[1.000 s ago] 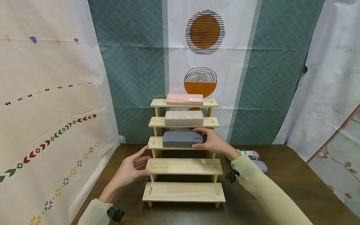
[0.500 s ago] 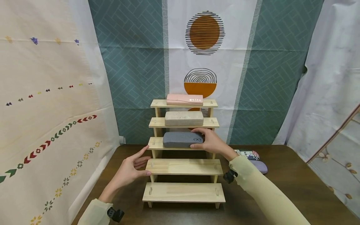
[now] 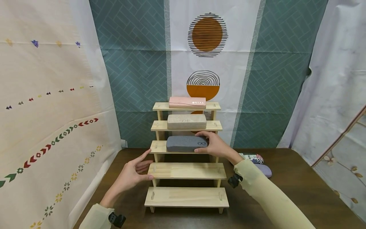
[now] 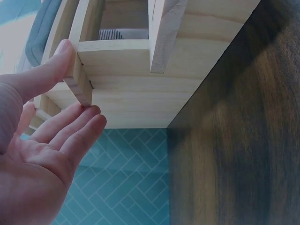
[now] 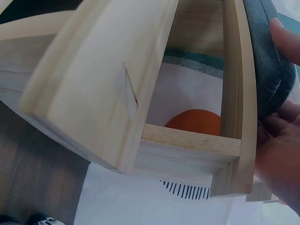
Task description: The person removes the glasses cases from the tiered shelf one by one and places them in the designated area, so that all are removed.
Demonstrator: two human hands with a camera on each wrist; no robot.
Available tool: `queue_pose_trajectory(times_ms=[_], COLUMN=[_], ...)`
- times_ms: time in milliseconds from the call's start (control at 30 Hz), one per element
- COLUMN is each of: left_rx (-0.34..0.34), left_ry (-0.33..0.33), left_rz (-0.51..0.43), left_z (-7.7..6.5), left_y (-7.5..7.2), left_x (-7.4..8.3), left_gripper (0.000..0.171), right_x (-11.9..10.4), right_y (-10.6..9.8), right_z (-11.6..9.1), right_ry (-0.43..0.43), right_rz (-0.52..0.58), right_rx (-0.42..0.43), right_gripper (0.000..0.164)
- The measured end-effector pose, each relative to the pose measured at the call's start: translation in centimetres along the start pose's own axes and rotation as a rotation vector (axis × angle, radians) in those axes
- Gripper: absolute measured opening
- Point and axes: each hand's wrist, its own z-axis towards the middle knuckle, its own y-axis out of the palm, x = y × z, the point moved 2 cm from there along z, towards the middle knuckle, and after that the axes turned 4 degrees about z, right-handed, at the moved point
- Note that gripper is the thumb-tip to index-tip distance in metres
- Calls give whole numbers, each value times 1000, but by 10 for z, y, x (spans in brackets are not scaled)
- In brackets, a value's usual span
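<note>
A: ok so where's the grey glasses case [image 3: 183, 144] sitting?

B: Middle step [image 3: 158, 147] of the wooden stand [image 3: 186, 197], roughly centered. The right hand [image 3: 215, 145] is pinching its right end, thumb on the near face, fingers over the far edge.

A: And the left hand [image 3: 132, 174]?

B: Pinching the left end of the second-lowest step [image 3: 187, 170] between thumb and fingers, index stretched up to the middle step's left corner.

A: Anything else on there?

B: Beige case [image 3: 186, 121] one step farther back, pink case [image 3: 187, 103] on the far top one. Off right on the dark table [image 3: 288, 179], a purple case [image 3: 265, 170] and a patterned case [image 3: 253, 158], both partly hidden by the right sleeve [image 3: 271, 194].
</note>
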Motion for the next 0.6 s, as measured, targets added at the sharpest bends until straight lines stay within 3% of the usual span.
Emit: queue_pose_trajectory(times_ms=[300, 600], left_rx=[1, 3], left_ry=[5, 15], left_rz=[-7, -8], left_z=[0, 0], left_y=[1, 0], left_x=[-1, -1], left_gripper=[104, 104], right_x=[4, 5], right_y=[0, -1], right_z=[-1, -2], right_ry=[-19, 5], right_rz=[77, 55], right_rx=[0, -13], right_gripper=[63, 67])
